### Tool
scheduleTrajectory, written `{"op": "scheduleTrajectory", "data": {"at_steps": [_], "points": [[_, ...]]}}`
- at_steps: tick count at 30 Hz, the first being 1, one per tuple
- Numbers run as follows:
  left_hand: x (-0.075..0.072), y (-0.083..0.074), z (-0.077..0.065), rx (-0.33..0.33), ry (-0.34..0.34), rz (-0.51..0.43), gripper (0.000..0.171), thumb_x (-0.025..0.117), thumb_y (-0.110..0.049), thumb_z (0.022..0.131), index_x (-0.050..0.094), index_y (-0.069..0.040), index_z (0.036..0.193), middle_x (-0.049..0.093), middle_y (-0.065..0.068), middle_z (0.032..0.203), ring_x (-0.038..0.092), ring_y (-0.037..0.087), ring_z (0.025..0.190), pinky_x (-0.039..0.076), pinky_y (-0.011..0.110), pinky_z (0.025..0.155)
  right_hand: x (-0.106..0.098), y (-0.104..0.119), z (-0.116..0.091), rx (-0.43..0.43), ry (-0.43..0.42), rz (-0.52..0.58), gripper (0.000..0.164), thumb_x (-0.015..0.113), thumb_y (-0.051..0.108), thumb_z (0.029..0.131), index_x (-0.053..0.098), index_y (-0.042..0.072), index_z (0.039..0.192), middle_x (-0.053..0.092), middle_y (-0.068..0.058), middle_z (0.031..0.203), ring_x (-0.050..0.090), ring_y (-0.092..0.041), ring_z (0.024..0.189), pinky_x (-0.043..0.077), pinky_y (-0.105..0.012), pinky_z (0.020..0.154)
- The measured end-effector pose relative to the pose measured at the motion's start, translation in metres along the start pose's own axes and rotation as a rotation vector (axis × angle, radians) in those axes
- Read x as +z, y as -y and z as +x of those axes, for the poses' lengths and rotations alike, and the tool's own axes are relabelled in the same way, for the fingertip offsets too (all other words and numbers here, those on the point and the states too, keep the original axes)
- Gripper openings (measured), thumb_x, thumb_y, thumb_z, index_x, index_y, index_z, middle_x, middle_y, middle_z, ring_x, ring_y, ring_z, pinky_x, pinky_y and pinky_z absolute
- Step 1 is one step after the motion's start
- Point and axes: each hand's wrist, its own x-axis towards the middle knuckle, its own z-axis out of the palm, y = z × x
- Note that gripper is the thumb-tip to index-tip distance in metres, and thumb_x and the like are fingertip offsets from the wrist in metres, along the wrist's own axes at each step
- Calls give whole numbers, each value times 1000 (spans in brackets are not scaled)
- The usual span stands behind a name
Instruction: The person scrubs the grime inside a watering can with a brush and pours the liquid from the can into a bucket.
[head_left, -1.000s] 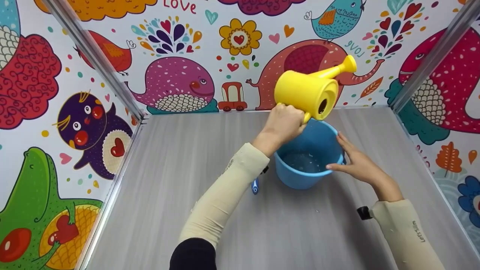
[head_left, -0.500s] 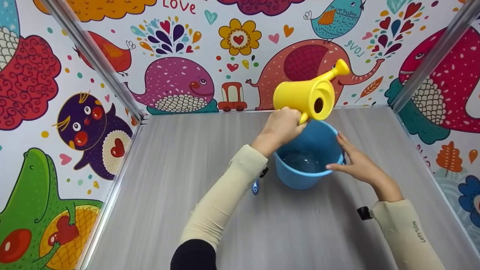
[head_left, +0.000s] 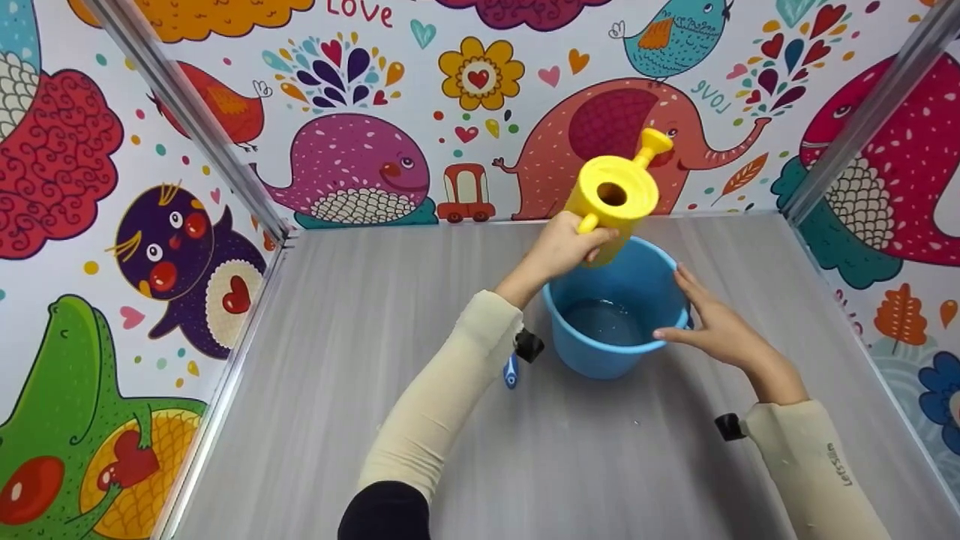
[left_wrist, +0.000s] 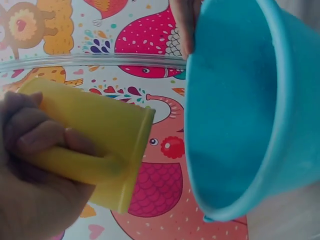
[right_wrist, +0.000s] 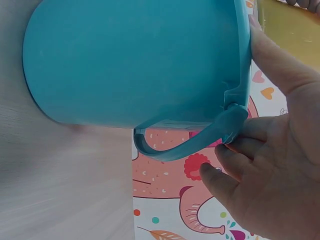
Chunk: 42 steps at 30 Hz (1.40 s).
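Note:
My left hand grips the handle of a yellow watering can, held over the back left of a blue bucket. The can's round top opening faces up toward the head camera, and its spout points away to the back right. A little clear water covers the bucket's bottom. My right hand rests against the bucket's right rim, thumb and index finger spread apart. In the right wrist view, the thumb touches the rim and the other fingers lie loosely by the pivot of the bucket's handle.
A small blue object lies left of the bucket on the grey wood-grain table, partly hidden by the left wrist's camera. Printed cartoon panels stand at the back and both sides, with metal rails along their edges.
My left hand has turned the watering can more upright, so its opening swings from facing right to facing up, and lowered the spout. The right hand and bucket have stayed put.

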Motion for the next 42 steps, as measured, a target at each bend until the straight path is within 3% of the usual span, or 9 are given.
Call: {"op": "scheduleTrajectory", "data": {"at_steps": [8, 19, 33, 42], "points": [[-4, 5, 0, -62, 40, -92, 42, 63, -24, 98, 49, -12, 61, 46, -3, 53, 46, 16, 55, 38, 20, 57, -1, 1, 1, 5, 15, -1, 109, 73, 49, 85, 3, 11, 160, 0, -13, 168, 11, -52, 150, 34, -70, 104], [-14, 19, -9, -47, 15, -121, 37, 63, -20, 98, 49, -13, 64, 46, -5, 54, 44, 13, 53, 37, 21, 56, -2, 3, 1, -9, -10, 12, 110, 75, 48, 84, 4, 12, 160, 1, -15, 168, 12, -54, 149, 37, -69, 101], [-31, 42, -34, -91, -47, -116, 41, 62, -20, 97, 50, -14, 58, 46, -6, 51, 44, 11, 52, 35, 21, 54, 0, 0, -2, 0, -20, 19, 110, 75, 47, 84, 2, 15, 160, 0, -14, 168, 11, -55, 148, 34, -72, 101], [-42, 61, -54, -104, -97, -161, 42, 63, -20, 97, 50, -14, 57, 47, -5, 51, 44, 12, 52, 34, 22, 53, 2, 0, -3, 1, -25, 24, 110, 76, 48, 83, 4, 14, 160, 0, -14, 168, 10, -55, 148, 35, -71, 100]]}}
